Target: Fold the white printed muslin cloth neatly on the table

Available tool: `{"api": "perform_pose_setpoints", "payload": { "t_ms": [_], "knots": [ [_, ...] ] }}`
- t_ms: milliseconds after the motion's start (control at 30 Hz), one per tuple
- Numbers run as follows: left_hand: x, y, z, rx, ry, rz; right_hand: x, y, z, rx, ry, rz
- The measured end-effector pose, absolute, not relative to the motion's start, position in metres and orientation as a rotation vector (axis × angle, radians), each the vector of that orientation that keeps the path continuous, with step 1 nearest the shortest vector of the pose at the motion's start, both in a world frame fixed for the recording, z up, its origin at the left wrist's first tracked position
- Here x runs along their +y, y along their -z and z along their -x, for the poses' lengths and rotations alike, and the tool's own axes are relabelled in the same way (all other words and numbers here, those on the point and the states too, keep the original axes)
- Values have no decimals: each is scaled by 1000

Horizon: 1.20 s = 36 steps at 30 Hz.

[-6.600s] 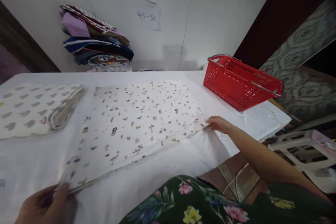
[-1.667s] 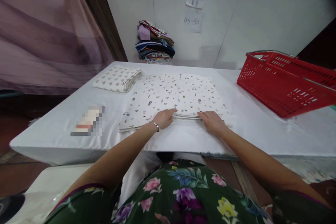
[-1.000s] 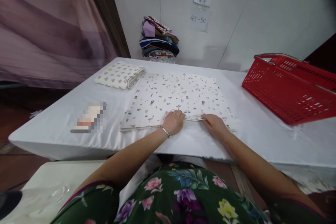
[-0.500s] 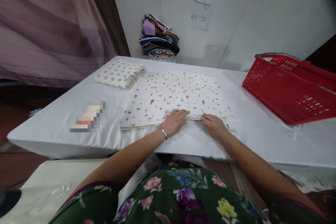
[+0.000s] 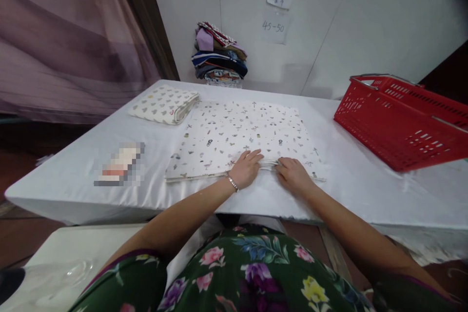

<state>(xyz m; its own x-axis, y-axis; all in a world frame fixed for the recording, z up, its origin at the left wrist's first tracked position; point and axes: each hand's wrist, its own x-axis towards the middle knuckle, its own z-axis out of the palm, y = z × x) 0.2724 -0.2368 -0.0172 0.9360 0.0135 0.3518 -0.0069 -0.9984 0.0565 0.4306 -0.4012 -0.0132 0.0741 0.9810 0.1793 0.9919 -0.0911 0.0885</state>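
A folded white cloth (image 5: 234, 129) with a small print of animals and plants lies flat on the table, its layered near edge toward me. My left hand (image 5: 245, 168), with a bracelet at the wrist, rests on that edge; its fingers are stretched out over the top layer and the thumb is hidden. Just to the right, my right hand (image 5: 293, 173) is closed on the same edge with curled fingers. Between the two hands the cloth's layers are slightly raised and bunched.
A second folded cloth (image 5: 163, 105) sits at the back left. Nearer on the left is a pixelated item (image 5: 119, 165). A red plastic basket (image 5: 402, 124) stands on the right of the white-covered table (image 5: 351, 190). Behind it, a stack of folded fabrics (image 5: 220, 56) is against the wall.
My right hand has shifted slightly left and its fingers have curled further around the cloth's near edge. The layers between my hands are more bunched. The view has moved a little.
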Motion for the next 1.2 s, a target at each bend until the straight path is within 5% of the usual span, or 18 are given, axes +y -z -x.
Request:
{"api": "perform_pose_setpoints", "payload": {
  "t_ms": [367, 1200],
  "knots": [
    [-250, 14, -254, 173, -659, -2899, -411, 26, -431, -2039, 463, 2158],
    [-255, 30, -249, 19, -706, -3047, -400, 31, -420, -1835, 191, 2015]
  ]
}}
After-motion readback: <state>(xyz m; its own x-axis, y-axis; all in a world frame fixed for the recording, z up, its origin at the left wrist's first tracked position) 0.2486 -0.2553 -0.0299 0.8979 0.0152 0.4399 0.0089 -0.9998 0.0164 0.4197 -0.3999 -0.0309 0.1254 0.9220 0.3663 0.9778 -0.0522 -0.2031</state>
